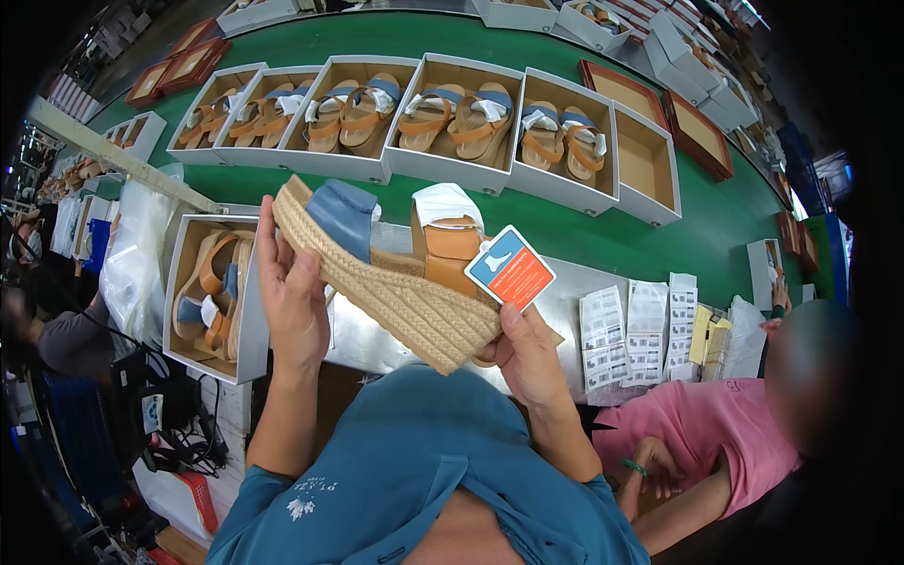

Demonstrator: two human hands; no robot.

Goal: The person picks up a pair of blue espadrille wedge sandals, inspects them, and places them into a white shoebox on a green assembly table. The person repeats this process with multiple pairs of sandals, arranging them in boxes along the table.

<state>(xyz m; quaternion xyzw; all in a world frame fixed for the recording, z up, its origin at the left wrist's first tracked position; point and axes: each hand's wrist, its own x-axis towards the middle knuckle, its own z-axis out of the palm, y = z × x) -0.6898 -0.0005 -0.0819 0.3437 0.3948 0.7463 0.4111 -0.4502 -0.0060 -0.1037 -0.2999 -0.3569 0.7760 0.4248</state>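
A wedge sandal [405, 294] with a woven rope sole, a blue toe strap and a tan strap is raised in front of my chest. My left hand [294, 301] is closed round its toe end, thumb on the rope side. Around the thick heel end closes my right hand [529, 360], its thumb at the lower edge of an orange and blue hang tag [511, 268]. White wrapping [446, 205] covers part of the tan strap. Whether a second sandal sits behind this one I cannot tell.
An open box [252, 363] with similar sandals stands left of me. Several filled shoe boxes [452, 169] line the green conveyor [282, 184]. Label sheets [603, 330] lie on the metal table [560, 273] at right. A person in pink [697, 428] sits close on the right.
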